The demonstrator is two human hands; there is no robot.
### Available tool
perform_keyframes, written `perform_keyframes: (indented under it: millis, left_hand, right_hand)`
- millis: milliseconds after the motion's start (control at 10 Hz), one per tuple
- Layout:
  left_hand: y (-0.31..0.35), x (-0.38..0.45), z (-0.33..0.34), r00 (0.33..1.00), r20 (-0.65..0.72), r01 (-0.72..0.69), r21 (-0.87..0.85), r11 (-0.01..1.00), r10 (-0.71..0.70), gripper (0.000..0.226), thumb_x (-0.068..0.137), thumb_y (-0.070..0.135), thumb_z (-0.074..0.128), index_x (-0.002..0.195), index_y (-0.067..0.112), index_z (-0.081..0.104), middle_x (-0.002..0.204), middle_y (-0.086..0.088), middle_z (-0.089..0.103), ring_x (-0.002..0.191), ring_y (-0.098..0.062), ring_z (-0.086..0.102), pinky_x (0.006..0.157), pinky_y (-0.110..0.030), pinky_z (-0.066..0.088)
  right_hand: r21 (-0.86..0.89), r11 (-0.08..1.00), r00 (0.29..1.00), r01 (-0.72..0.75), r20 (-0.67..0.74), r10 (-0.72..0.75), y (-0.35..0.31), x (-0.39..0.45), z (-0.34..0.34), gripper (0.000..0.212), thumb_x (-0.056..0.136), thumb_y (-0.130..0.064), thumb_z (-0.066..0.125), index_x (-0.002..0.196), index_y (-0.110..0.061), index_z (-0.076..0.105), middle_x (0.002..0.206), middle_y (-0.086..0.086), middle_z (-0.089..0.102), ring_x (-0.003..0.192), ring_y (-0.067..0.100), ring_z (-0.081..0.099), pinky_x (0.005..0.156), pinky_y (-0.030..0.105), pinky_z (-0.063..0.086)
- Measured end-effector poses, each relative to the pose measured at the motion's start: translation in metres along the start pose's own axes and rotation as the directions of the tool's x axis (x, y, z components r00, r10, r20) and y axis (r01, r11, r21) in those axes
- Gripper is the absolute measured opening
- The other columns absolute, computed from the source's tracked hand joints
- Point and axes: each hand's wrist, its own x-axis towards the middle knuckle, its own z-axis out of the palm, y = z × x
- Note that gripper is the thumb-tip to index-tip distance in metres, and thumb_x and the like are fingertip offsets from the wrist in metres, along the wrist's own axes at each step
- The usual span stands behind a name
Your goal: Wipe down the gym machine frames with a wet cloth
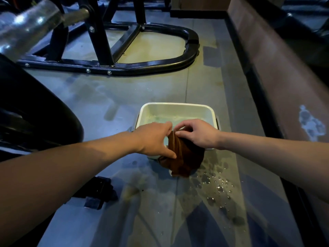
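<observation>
I see the brown cloth [181, 157] hanging over the near rim of the white tub [178, 106], left hand [153, 139] and right hand [197, 134] both pinching its top edge. Looks soaked: limp, heavy, drippy; I'd bunch it mid-fold.

Both my arms reach toward twelve o'clock; my left hand [154, 139] and right hand [197, 133] meet, fingers curled and pinching, knuckles up.

Dim, bluish indoor light. Glare on chrome bar [26, 24] at 10 o'clock, bar blurred. Wet floor [219, 189] glints at 5 o'clock. Wide-angle bending toward edges; corners dark.
</observation>
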Motion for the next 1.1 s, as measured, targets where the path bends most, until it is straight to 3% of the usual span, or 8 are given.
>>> perform_keyframes:
  millis: [100, 200, 300, 400, 700, 900, 1000, 1100]
  left_hand:
    - [0.002, 0.000, 0.009, 0.998, 0.000, -0.070, 0.110, 0.991, 0.071, 0.071, 0.077, 0.071, 0.073, 0.126, 0.024, 0.051, 0.120, 0.004, 0.052, 0.110, -0.019, 0.045, 0.090, -0.040, 0.049]
    - [0.005, 0.002, 0.015, 0.997, 0.019, -0.078, 0.131, 0.988, 0.076, 0.052, 0.086, 0.066, 0.068, 0.113, 0.022, 0.060, 0.112, -0.002, 0.062, 0.101, -0.023, 0.056, 0.083, -0.039, 0.052]
    - [0.003, 0.004, 0.013, 0.988, 0.033, -0.153, 0.232, 0.961, 0.149, 0.051, 0.088, 0.071, 0.060, 0.103, 0.022, 0.062, 0.098, -0.002, 0.065, 0.089, -0.025, 0.061, 0.075, -0.037, 0.053]
    - [0.000, 0.008, 0.011, 0.977, 0.099, -0.208, 0.305, 0.929, 0.186, 0.070, 0.078, 0.087, 0.055, 0.102, 0.022, 0.061, 0.092, 0.000, 0.065, 0.082, -0.023, 0.061, 0.075, -0.040, 0.055]
    - [0.006, 0.031, 0.023, 0.980, 0.152, -0.171, 0.309, 0.936, 0.129, 0.045, 0.081, 0.064, 0.065, 0.090, 0.020, 0.064, 0.078, 0.000, 0.064, 0.071, -0.024, 0.062, 0.064, -0.033, 0.051]
    - [0.013, 0.015, 0.030, 0.997, 0.054, -0.061, 0.224, 0.973, 0.050, 0.038, 0.082, 0.059, 0.063, 0.094, 0.024, 0.061, 0.091, -0.002, 0.069, 0.086, -0.027, 0.064, 0.074, -0.036, 0.048]
    - [0.025, 0.003, 0.032, 0.994, 0.046, 0.089, 0.165, 0.982, -0.098, 0.072, 0.087, 0.069, 0.059, 0.134, 0.014, 0.049, 0.125, -0.010, 0.062, 0.113, -0.031, 0.056, 0.093, -0.040, 0.040]
    - [0.042, -0.021, 0.036, 0.974, 0.050, 0.221, 0.032, 0.975, -0.223, 0.116, 0.082, 0.078, 0.060, 0.159, 0.003, 0.016, 0.151, -0.015, 0.041, 0.138, -0.034, 0.039, 0.119, -0.043, 0.026]
  right_hand:
    - [-0.200, 0.980, 0.989, 0.006, -0.141, -0.035, 0.013, -0.005, 0.012, 0.034, 0.103, -0.047, 0.056, 0.129, -0.028, 0.067, 0.127, -0.008, 0.067, 0.119, 0.015, 0.059, 0.105, 0.034, 0.045]
    - [-0.385, 0.922, 0.955, 0.044, -0.255, -0.152, 0.013, -0.029, 0.021, 0.049, 0.105, -0.059, 0.030, 0.120, -0.030, 0.066, 0.119, -0.009, 0.062, 0.110, 0.016, 0.053, 0.099, 0.039, 0.045]
    - [-0.509, 0.853, 0.977, 0.117, -0.095, -0.191, 0.015, -0.059, 0.025, 0.064, 0.097, -0.078, 0.026, 0.132, -0.033, 0.057, 0.120, -0.013, 0.060, 0.108, 0.010, 0.054, 0.098, 0.033, 0.044]
    - [-0.560, 0.813, 0.981, 0.158, -0.005, -0.194, 0.026, -0.071, 0.028, 0.077, 0.091, -0.080, 0.040, 0.150, -0.031, 0.041, 0.137, -0.011, 0.058, 0.120, 0.013, 0.056, 0.105, 0.032, 0.043]
    - [-0.486, 0.874, 1.000, 0.005, 0.000, -0.005, 0.013, -0.041, 0.030, 0.034, 0.091, -0.056, 0.066, 0.112, -0.030, 0.061, 0.104, -0.005, 0.068, 0.094, 0.021, 0.064, 0.073, 0.037, 0.052]
    - [-0.400, 0.914, 0.998, -0.067, -0.015, 0.066, 0.009, -0.045, 0.032, 0.030, 0.090, -0.043, 0.070, 0.115, -0.030, 0.061, 0.104, -0.005, 0.065, 0.097, 0.021, 0.062, 0.079, 0.038, 0.052]
    - [-0.369, 0.923, 0.991, -0.108, 0.031, 0.128, 0.001, -0.047, 0.029, 0.059, 0.087, -0.043, 0.072, 0.140, -0.029, 0.052, 0.128, 0.001, 0.061, 0.120, 0.027, 0.056, 0.102, 0.043, 0.045]
    - [-0.296, 0.920, 0.963, -0.259, -0.006, 0.269, -0.007, -0.056, 0.019, 0.088, 0.085, -0.047, 0.074, 0.159, -0.024, 0.031, 0.161, 0.003, 0.034, 0.149, 0.029, 0.028, 0.121, 0.046, 0.021]
